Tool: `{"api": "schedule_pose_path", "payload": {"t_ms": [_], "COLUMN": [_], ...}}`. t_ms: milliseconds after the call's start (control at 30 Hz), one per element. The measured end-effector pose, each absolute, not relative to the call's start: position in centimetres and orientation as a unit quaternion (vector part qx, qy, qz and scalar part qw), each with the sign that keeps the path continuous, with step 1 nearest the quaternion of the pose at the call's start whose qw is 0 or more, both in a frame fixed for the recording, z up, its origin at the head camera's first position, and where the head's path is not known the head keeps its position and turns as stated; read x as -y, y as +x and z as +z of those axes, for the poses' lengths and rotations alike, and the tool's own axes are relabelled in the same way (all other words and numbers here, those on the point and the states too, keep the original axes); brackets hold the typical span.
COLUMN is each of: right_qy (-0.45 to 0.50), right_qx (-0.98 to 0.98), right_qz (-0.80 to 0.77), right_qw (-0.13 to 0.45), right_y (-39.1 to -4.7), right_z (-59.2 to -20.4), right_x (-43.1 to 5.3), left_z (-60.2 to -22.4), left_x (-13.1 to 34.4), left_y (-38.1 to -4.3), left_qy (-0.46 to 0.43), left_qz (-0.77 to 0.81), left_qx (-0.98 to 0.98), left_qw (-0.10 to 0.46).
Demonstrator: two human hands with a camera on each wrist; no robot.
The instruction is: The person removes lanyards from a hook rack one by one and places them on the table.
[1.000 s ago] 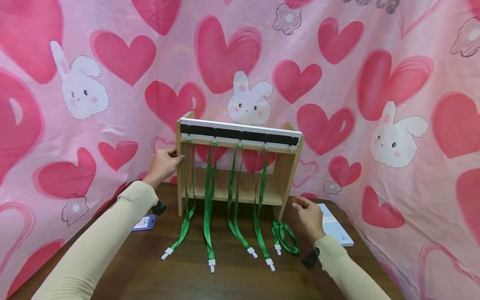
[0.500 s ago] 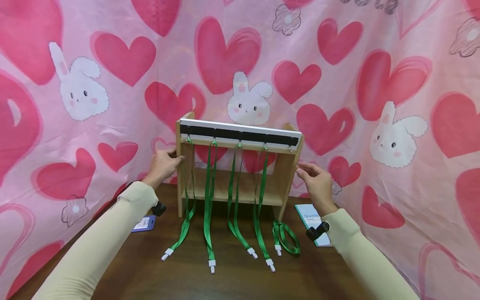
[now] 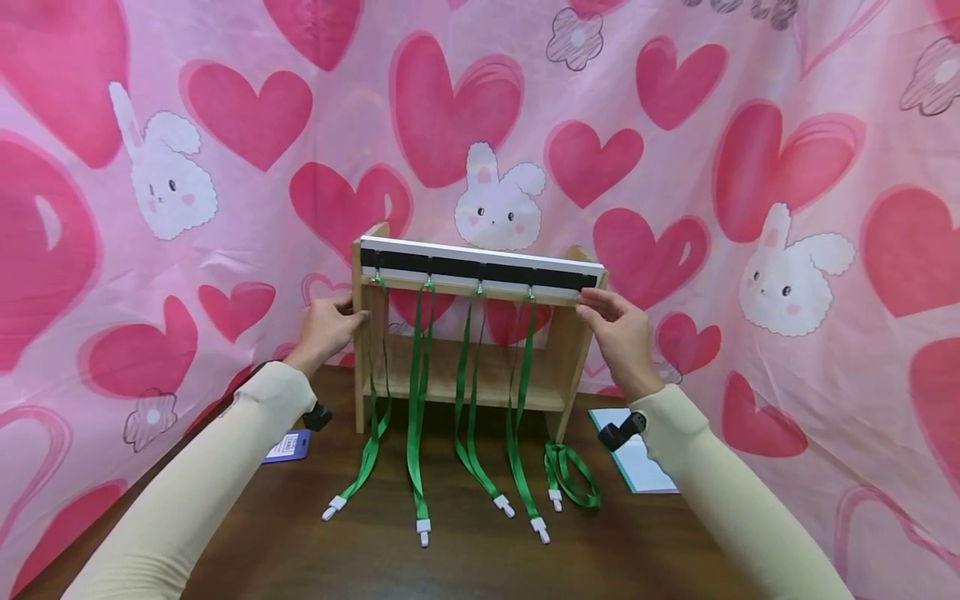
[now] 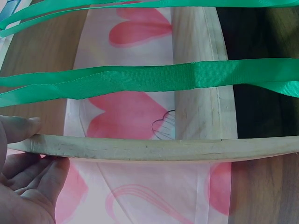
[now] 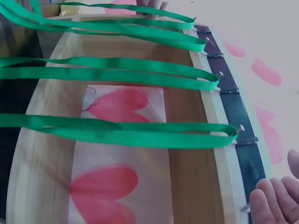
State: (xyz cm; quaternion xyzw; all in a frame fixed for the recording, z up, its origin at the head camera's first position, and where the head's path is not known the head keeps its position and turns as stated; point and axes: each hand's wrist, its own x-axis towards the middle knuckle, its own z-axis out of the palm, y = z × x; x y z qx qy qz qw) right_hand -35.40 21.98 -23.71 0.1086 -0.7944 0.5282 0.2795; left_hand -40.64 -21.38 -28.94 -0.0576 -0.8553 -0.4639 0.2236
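Observation:
A small wooden rack stands on the table, with a white and black hook rail along its top front. Green lanyards with white clips hang from several of the hooks. My left hand pinches the rack's left side panel, thumb on one face and fingers on the other. At the rail's right end is my right hand, fingers extended and held together, fingertips right by the last hook, which carries no lanyard. In the head view those fingers cover that hook.
A looped green lanyard lies on the table by the rack's right foot. A white booklet with a teal edge lies beneath the right wrist. A blue badge holder lies at left. Pink heart-patterned cloth hangs behind.
My right hand has risen from low beside the rack to the right end of the hook rail. My left hand stays on the side panel, and the rack and lanyards have not moved.

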Motion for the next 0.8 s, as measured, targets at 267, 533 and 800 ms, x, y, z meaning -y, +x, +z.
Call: {"api": "schedule_pose_path", "payload": {"t_ms": [267, 533, 800], "right_qy": [0.12, 0.125, 0.105], "right_qx": [0.795, 0.791, 0.788], "right_qz": [0.53, 0.534, 0.543], "right_qw": [0.268, 0.272, 0.27], "right_y": [-36.4, -37.1, -37.5], "right_z": [-23.6, -23.7, -24.1], "right_x": [-19.3, -17.7, -16.8], "left_z": [-29.1, -28.9, -28.9], "left_x": [21.5, 21.4, 21.4], "left_y": [-40.6, -40.5, -40.5], "left_qy": [-0.049, -0.059, -0.057], "left_qz": [-0.46, -0.455, -0.46], "left_qx": [0.858, 0.858, 0.856], "left_qw": [0.225, 0.232, 0.227]}}
